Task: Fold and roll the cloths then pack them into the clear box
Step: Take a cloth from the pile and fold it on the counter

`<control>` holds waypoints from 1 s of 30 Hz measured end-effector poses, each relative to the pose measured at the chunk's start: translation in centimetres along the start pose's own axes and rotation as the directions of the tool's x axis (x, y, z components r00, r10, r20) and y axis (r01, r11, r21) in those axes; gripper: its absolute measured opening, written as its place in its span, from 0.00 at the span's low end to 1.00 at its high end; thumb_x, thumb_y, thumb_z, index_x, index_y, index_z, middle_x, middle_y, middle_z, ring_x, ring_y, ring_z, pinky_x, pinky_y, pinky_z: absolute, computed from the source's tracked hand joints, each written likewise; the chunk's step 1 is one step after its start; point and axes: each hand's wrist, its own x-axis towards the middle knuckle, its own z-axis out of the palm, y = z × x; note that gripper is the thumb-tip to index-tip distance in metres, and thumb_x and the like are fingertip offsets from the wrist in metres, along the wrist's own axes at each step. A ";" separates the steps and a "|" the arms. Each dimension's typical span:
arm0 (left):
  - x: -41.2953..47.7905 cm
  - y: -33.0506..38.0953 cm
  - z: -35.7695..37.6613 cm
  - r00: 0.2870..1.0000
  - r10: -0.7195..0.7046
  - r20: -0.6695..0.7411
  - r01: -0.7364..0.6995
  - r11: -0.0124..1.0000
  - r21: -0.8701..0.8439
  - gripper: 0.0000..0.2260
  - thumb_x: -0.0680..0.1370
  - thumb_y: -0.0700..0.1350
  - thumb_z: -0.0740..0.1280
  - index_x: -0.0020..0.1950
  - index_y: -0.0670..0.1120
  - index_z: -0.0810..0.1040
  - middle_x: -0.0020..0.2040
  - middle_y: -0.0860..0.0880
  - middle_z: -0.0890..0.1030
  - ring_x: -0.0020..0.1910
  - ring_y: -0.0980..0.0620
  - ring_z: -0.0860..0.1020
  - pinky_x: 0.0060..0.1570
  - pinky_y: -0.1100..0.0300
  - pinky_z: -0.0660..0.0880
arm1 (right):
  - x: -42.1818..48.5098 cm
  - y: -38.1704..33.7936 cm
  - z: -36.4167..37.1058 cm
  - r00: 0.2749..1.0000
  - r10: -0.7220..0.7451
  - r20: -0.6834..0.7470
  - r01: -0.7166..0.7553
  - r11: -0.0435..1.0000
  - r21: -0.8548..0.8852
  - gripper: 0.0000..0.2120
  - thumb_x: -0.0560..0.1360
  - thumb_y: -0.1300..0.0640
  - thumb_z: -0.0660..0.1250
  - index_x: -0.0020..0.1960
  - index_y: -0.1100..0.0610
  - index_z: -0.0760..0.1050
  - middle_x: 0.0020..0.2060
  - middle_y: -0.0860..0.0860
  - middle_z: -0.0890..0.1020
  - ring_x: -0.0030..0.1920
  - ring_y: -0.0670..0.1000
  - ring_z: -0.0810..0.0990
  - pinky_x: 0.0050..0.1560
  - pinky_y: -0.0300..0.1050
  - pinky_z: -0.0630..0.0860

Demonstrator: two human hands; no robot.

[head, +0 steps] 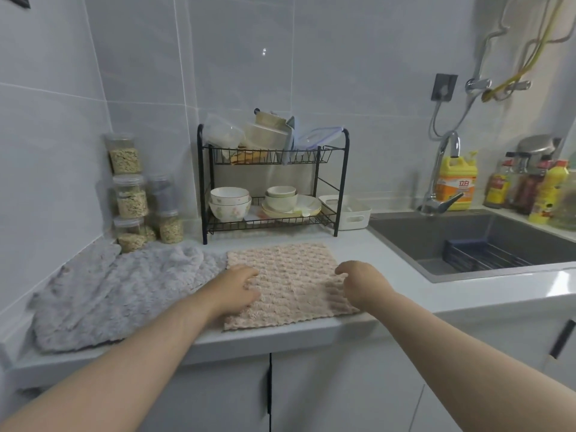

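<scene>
A beige textured cloth [290, 275] lies spread flat on the white counter [389, 294], its near edge at the counter's front. My left hand [238, 286] rests on the cloth's left side with fingers spread and relaxed. My right hand [358, 283] is at the cloth's right edge, fingers curled down onto it, and the fabric is bunched up there. A pile of grey fluffy cloths [118, 288] lies to the left, touching the beige cloth. Clear plastic containers [224, 134] sit on the top shelf of a black wire rack [343, 182].
The rack's lower shelf holds bowls and plates [230, 202]. Stacked jars [129, 194] stand at the back left and a white basket [352, 213] beside the rack. A sink [467, 241] with a tap, detergent bottle [456, 182] and sauce bottles is on the right.
</scene>
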 end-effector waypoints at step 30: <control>18.9 -5.5 -1.0 0.998 -0.003 -0.058 0.025 0.928 0.371 0.11 0.80 0.42 0.57 0.39 0.49 0.71 0.42 0.48 0.77 0.41 0.49 0.75 0.36 0.57 0.69 | 18.0 1.5 3.4 0.997 0.012 0.072 0.003 0.980 -0.198 0.16 0.77 0.62 0.58 0.64 0.59 0.73 0.62 0.55 0.77 0.61 0.58 0.75 0.58 0.51 0.76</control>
